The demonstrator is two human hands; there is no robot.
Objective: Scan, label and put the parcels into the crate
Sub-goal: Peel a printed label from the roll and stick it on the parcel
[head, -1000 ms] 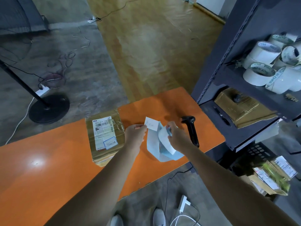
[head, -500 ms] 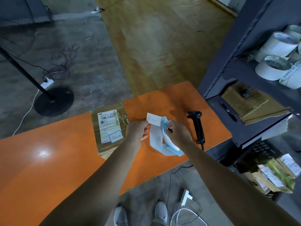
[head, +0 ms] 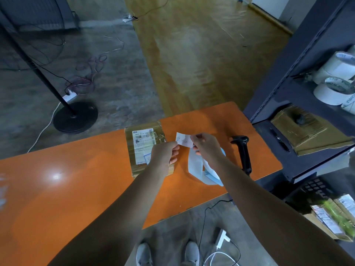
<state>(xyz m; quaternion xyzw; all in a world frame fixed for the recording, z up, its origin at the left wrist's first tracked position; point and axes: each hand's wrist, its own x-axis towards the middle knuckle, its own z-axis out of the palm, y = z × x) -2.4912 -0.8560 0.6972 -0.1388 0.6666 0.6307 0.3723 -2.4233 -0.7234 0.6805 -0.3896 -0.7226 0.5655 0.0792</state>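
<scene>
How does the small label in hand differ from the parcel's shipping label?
The small label is pinched in the right hand; the shipping label is stuck flat on the parcel. The small label is far smaller and shows no barcode, unlike the shipping label. Both are white.

Dim, glare on table [head: 55,176], warped edges

Orange table [head: 76,189], seen from above. The grip (right hand [head: 206,148] pinching a small white label [head: 183,140]) is over its far right portion. Just left of the grip, partly hidden by the left hand [head: 164,154]: a taped brown parcel [head: 142,148], lying flat, printed side up. Right of the grip, near the table's right edge: a black scanner [head: 243,152], lying on its side. Directly below the grip: a pale blue backing strip [head: 194,166], looping down to the tabletop (contact uncertain).
</scene>
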